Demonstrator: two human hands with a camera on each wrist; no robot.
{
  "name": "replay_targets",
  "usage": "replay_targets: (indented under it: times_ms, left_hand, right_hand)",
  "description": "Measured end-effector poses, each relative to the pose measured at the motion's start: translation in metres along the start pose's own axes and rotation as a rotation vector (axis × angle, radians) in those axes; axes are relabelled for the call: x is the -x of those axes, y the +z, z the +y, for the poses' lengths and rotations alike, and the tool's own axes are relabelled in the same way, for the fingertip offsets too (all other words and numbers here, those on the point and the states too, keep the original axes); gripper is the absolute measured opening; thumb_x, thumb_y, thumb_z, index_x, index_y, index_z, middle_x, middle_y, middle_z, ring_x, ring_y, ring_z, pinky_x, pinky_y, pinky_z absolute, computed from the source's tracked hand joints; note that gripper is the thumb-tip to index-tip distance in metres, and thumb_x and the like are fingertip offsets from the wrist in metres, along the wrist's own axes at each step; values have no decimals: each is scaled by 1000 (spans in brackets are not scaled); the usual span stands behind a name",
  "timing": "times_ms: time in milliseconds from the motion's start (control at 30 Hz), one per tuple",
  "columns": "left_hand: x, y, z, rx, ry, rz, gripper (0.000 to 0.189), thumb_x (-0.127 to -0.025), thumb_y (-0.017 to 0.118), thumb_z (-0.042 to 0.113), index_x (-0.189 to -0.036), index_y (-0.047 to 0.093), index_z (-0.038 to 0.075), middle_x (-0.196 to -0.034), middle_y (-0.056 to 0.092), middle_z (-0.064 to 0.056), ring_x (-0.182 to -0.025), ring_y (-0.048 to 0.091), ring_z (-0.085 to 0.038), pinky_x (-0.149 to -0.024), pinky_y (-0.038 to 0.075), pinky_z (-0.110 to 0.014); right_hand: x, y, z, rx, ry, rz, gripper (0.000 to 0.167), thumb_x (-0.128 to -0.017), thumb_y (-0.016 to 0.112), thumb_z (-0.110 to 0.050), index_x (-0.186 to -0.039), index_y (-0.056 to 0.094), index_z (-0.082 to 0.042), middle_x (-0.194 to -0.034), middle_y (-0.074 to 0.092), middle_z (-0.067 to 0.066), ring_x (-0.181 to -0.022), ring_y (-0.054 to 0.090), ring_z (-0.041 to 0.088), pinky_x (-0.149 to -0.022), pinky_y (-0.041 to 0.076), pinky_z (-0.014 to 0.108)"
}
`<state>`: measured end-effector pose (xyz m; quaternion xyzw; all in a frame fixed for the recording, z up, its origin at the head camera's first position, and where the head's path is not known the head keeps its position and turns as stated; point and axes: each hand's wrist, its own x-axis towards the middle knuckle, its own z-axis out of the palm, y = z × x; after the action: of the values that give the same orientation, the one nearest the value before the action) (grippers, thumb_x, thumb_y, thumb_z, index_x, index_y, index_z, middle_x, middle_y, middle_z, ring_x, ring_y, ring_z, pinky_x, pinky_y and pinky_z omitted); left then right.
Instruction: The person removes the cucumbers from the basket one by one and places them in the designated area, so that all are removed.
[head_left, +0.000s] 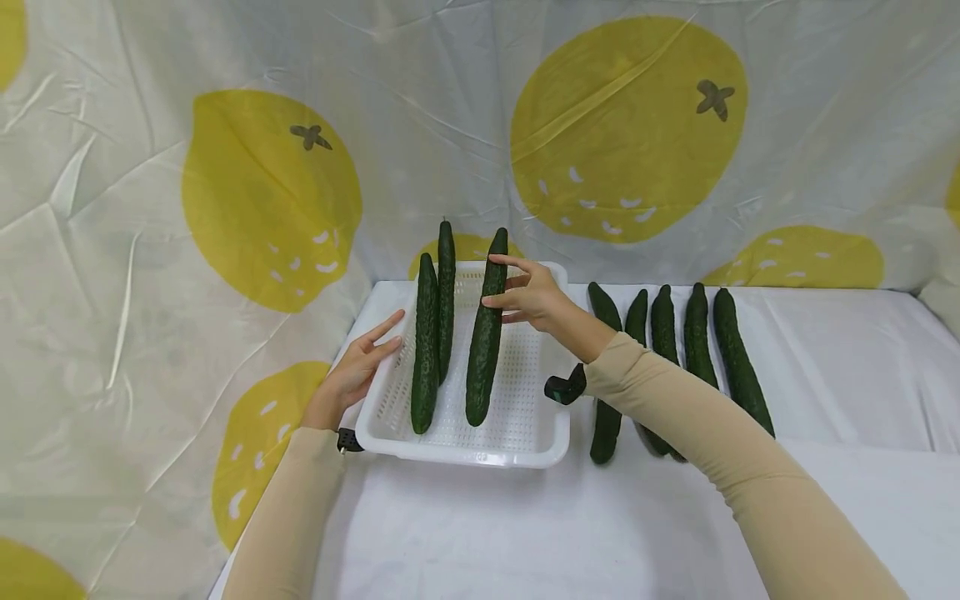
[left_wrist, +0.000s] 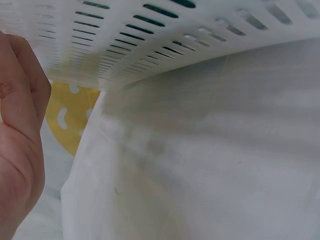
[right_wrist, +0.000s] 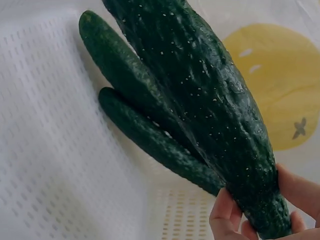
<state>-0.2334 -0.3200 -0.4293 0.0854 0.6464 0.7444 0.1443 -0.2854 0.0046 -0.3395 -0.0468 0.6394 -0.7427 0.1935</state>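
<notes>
Right hand (head_left: 534, 292): thumb and fingers closed around one held cucumber (head_left: 485, 358), gripped toward its far end; the long near end hangs back toward the person, over the white basket (head_left: 480, 458). Can't tell if that end touches the basket floor. Left hand (head_left: 358, 368): fingers fairly straight and spread, at the basket's left side, no cucumber in it; looks like a light steadying touch on rim and wall.

Between the hands, nearer the left, a front cucumber (head_left: 424, 346) and a back cucumber (head_left: 446, 292) sit in the basket, the back one's tip poking up past the far rim. Right of the right hand, partly under its sleeve (head_left: 682, 408), is a row of cucumbers (head_left: 738, 358) on the worktop (head_left: 480, 533); five far tips show.

Risks, my judgement: off-centre grip plus heavy free end could make the held one tip or twist out of the fingers. Swinging it left could knock the two in the basket, and they'd likely roll or slide. Left touch looks loose, so a bump might shift the basket. Low right forearm or wrist camera (head_left: 566, 387) could catch the rim or nudge the row.
</notes>
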Motion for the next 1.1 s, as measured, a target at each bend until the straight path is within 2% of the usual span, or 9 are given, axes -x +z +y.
replay_targets:
  times_ms: [67, 167, 433, 500, 600, 733, 1100]
  left_hand:
    - [0, 0, 1, 1, -3, 0, 59, -107, 50, 14, -160, 26, 22, -137, 54, -5, -116, 60, -21, -88, 55, -34]
    - [0, 1, 1, 5, -10, 2, 59, -106, 50, 14, -160, 27, 23, -138, 53, -6, -118, 59, -23, -90, 54, -36]
    - [0, 0, 1, -24, -38, 19, 61, -106, 51, 17, -160, 24, 23, -143, 48, -9, -116, 60, -20, -92, 53, -38]
    - [0, 0, 1, -23, -40, 24, 61, -106, 51, 17, -160, 24, 24, -145, 47, -9, -116, 59, -20, -92, 53, -38]
    - [-1, 0, 2, -25, -33, 22, 60, -106, 52, 17, -160, 25, 23, -143, 48, -9, -116, 60, -20, -90, 54, -37]
    - [1, 1, 2, -14, -24, 22, 61, -106, 52, 17, -160, 25, 22, -141, 50, -8, -115, 61, -20, -88, 55, -35]
    - [0, 2, 2, -1, -25, 27, 61, -106, 52, 15, -160, 24, 21, -137, 54, -6, -113, 62, -19, -86, 56, -34]
  right_hand:
    - [5, -3, -4, -17, -10, -10, 75, -85, 72, 12, -149, 50, -22, -136, 38, 23, -92, 61, 29, -90, 52, 55]
    - [13, -7, -10, -32, -24, -17, 75, -86, 71, 12, -149, 49, -23, -137, 38, 22, -91, 62, 27, -90, 53, 54]
    - [34, -16, -15, -21, -48, -29, 75, -87, 72, 10, -150, 48, -22, -117, 42, 15, -81, 64, 20, -86, 55, 49]
    - [38, -20, -15, -12, -52, -41, 76, -87, 71, 10, -151, 46, -22, -120, 43, 17, -83, 66, 20, -85, 56, 48]
    - [45, -27, -17, -7, -45, -57, 77, -89, 69, 9, -154, 42, -22, -134, 42, 23, -87, 66, 20, -87, 55, 48]
    - [51, -37, -19, -10, -20, -67, 77, -90, 68, 9, -155, 40, -23, -150, 31, 29, -95, 66, 22, -89, 54, 47]
    - [75, -79, -25, 55, -34, -53, 79, -91, 70, 3, -157, 36, -25, -149, 33, 29, -94, 67, 20, -83, 57, 40]
